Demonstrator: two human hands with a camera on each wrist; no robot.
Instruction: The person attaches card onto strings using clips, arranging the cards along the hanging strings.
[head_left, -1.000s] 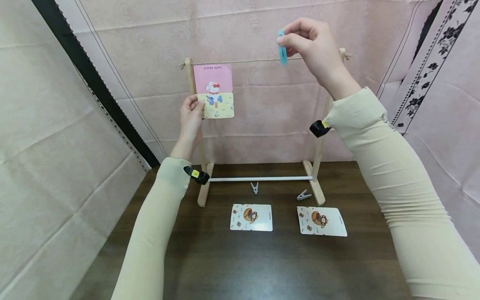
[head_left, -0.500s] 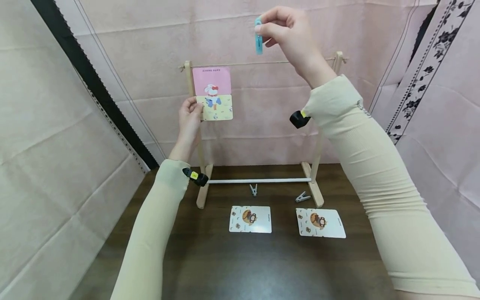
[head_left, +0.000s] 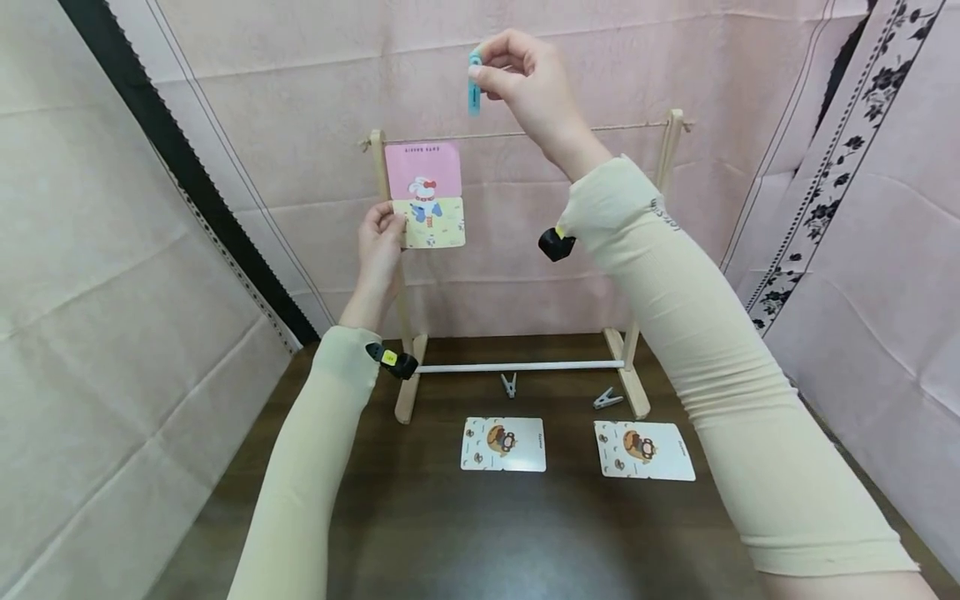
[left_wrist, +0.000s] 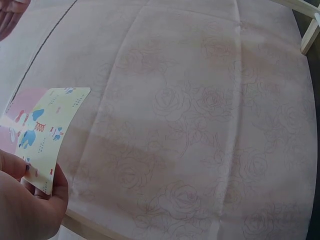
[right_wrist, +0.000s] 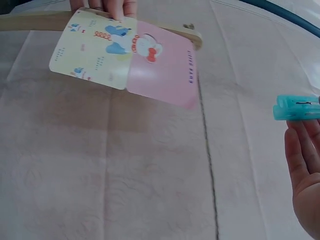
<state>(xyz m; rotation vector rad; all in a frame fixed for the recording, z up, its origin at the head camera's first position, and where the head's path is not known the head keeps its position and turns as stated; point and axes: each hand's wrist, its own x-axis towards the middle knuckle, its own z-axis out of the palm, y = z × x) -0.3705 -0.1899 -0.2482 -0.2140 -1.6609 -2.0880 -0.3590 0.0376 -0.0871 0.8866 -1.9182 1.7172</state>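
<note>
A pink-and-yellow card (head_left: 431,171) with a white cartoon figure and a red bow stands upright near the left end of the cord (head_left: 626,128). My left hand (head_left: 379,246) pinches its lower left edge between thumb and fingers. The card's top edge lies just under the cord in the head view; whether they touch, I cannot tell. Above the cord, up and right of the card, my right hand (head_left: 534,87) pinches a light blue clothespin (head_left: 474,98) that points downward. The right wrist view shows the blue clothespin (right_wrist: 295,107) apart from card and cord.
A wooden rack with a left post (head_left: 380,171), a right post (head_left: 670,150) and a white lower bar (head_left: 517,367) bears the cord. Two grey clothespins (head_left: 509,385) and two white cards (head_left: 504,445) with brown pictures lie on the dark table (head_left: 480,533). Pale cloth hangs behind.
My right hand has moved left with the blue clothespin, rising at first and then dipping slightly, closer to the card. My left hand still holds the card at almost the same spot.
</note>
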